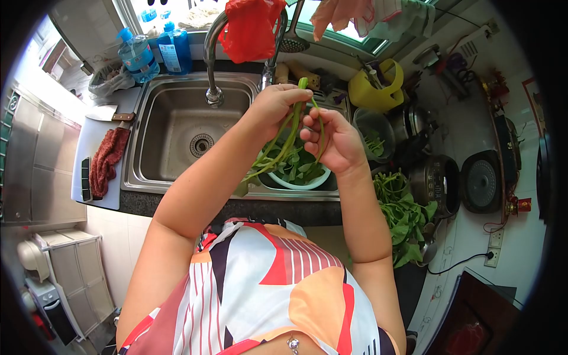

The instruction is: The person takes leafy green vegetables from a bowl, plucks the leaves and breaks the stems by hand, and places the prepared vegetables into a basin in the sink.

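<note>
My left hand (pixel 277 109) is closed around several long green stems (pixel 290 135), whose thick end sticks up past the thumb and whose lower ends trail toward the sink's front edge. Close beside it, my right hand (pixel 337 145) pinches a thin green strand (pixel 321 133) that reaches up to the stems' top. Beneath both hands, a pale basin (pixel 300 186) holds leafy greens (pixel 299 165). To the right lies a pile of leafy greens (pixel 407 222). A clear tub (pixel 378 121) behind it contains some green pieces.
A steel sink (pixel 168 142) and faucet (pixel 214 94) are left of my hands, with a red plastic bag (pixel 251 29) hanging above. A knife (pixel 112 114) and red cloth (pixel 108 163) lie on a board (pixel 80 171). Right are a yellow basket (pixel 376 93) and cooker (pixel 435 186).
</note>
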The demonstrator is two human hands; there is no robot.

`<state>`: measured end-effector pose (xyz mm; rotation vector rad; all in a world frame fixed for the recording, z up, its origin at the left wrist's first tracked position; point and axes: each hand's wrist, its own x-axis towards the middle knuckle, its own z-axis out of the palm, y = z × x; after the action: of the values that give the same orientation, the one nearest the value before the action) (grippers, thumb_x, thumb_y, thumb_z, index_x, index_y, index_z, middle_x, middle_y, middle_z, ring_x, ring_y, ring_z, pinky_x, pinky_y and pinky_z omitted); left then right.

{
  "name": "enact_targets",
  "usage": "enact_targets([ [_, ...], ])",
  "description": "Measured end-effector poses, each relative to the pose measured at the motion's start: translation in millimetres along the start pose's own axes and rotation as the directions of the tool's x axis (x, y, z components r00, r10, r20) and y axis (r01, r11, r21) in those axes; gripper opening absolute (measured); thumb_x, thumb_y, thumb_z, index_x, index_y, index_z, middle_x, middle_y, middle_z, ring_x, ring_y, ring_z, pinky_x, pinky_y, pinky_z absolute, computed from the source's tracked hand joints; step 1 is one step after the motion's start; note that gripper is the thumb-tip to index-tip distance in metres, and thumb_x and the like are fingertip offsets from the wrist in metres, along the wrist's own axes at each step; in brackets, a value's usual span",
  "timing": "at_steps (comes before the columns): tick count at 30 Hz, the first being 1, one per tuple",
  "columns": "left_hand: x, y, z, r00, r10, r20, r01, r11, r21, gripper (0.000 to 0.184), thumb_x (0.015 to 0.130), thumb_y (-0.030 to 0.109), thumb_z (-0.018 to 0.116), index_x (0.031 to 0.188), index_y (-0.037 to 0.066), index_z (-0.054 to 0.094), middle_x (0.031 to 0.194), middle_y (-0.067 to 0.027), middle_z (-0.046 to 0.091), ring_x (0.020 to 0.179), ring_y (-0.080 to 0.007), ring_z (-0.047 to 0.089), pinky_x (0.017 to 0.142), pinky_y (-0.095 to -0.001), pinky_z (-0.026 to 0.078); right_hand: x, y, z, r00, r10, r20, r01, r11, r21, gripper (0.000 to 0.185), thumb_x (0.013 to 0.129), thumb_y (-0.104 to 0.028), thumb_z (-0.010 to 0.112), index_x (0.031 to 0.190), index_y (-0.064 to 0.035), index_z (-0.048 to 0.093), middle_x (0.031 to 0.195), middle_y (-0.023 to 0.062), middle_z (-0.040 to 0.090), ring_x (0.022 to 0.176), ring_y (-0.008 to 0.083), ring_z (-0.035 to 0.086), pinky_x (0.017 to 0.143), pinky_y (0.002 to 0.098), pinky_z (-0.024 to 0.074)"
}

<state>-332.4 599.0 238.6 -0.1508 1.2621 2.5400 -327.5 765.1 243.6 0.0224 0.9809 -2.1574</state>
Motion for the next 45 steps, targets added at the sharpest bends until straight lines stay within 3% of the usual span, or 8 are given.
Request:
enact_targets([
  [8,-10.4,-6.9,-0.4,0.994,0.096,0.045,-0.105,0.954,0.283,0.015,0.08,0.019,0.063,0.081,0.004,0.06,0.061,0.0002,0.051,0.053,-0.0067,0.048,0.046,-0.0215,0.035,-3.5,-6.0,-14.8,0.934,-0.356,-0.03,0.208,0.61,-0.764,0.018,0.083,-0.017,0.05,0.08,-0.0044,0.063,0.07,0.0048,0.061,0.061,0.0126,0.058,0.055,0.0258,0.0456],
  [11,-12.8,-15.0,-7.5,0.99,-0.028,0.135,-0.046,0.855,0.517,0.017,0.081,0.021,0.062,0.082,0.003,0.06,0.062,-0.0003,0.052,0.053,-0.007,0.048,0.046,-0.0219,0.034,-8.8,-25.5,-31.4,0.81,-0.567,0.152,0.201,0.024,-0.979,0.017,0.077,-0.018,0.053,0.076,-0.0038,0.063,0.068,0.0095,0.06,0.062,0.0189,0.059,0.056,0.0316,0.045],
  [15,-18.2,-10.3,-24.2,0.994,-0.014,0.105,-0.006,0.982,0.187,0.019,0.084,0.019,0.058,0.09,0.002,0.06,0.065,-0.0011,0.053,0.054,-0.0104,0.049,0.05,-0.0227,0.038,-18.1,-72.1,-100.7,0.463,-0.88,0.105,-0.084,-0.161,-0.983,0.021,0.079,-0.023,0.055,0.087,-0.006,0.065,0.084,0.0129,0.062,0.08,0.0313,0.06,0.07,0.0362,0.0465],
  [22,-25.8,15.3,-22.8,0.957,0.192,0.217,-0.165,0.977,-0.136,0.024,0.091,0.024,0.047,0.096,0.002,0.055,0.069,0.0006,0.045,0.063,-0.0103,0.043,0.058,-0.0242,0.036,-19.1,-70.4,-203.3,0.543,-0.812,0.213,-0.56,-0.54,-0.628,0.027,0.078,-0.024,0.061,0.099,-0.0056,0.063,0.105,0.0111,0.059,0.099,0.0292,0.055,0.082,0.0352,0.0446],
  [28,-24.3,10.4,-18.9,0.875,0.254,0.413,-0.281,0.96,0.004,0.018,0.09,0.019,0.051,0.093,0.002,0.053,0.063,0.002,0.038,0.055,-0.0082,0.036,0.053,-0.0214,0.033,-2.0,-12.3,-20.1,0.7,-0.58,0.417,0.435,-0.117,-0.893,0.024,0.078,-0.017,0.06,0.098,-0.0031,0.062,0.101,0.0133,0.061,0.096,0.0271,0.057,0.085,0.035,0.0428],
  [33,-23.5,7.2,-17.6,0.838,0.34,0.427,-0.454,0.868,0.2,0.023,0.092,0.021,0.048,0.102,0.001,0.055,0.079,-0.0017,0.05,0.074,-0.0099,0.047,0.07,-0.0244,0.04,14.9,25.4,5.5,0.942,-0.271,0.197,0.324,0.584,-0.745,0.023,0.083,-0.018,0.057,0.099,-0.0008,0.06,0.082,0.0083,0.061,0.076,0.0111,0.057,0.07,0.0253,0.0441],
  [40,-22.4,1.6,-22.6,0.855,0.43,0.29,-0.518,0.742,0.426,0.023,0.09,0.023,0.052,0.1,0.003,0.057,0.092,-0.0031,0.051,0.081,-0.0109,0.049,0.071,-0.0231,0.041,25.6,28.9,14.1,0.923,-0.319,0.215,0.35,0.463,-0.814,0.018,0.083,-0.017,0.053,0.091,-0.0018,0.058,0.071,0.007,0.06,0.065,0.0162,0.059,0.06,0.0287,0.0451],
  [45,-25.1,-1.5,-22.6,0.79,0.565,0.239,-0.501,0.369,0.783,0.021,0.08,0.009,0.064,0.099,0.003,0.057,0.085,-0.0004,0.052,0.069,-0.0053,0.044,0.059,-0.019,0.038,21.6,25.0,19.9,0.675,-0.621,0.398,0.357,-0.198,-0.913,0.014,0.078,-0.017,0.054,0.085,-0.0046,0.056,0.08,0.013,0.059,0.069,0.0315,0.058,0.058,0.0372,0.0462],
])
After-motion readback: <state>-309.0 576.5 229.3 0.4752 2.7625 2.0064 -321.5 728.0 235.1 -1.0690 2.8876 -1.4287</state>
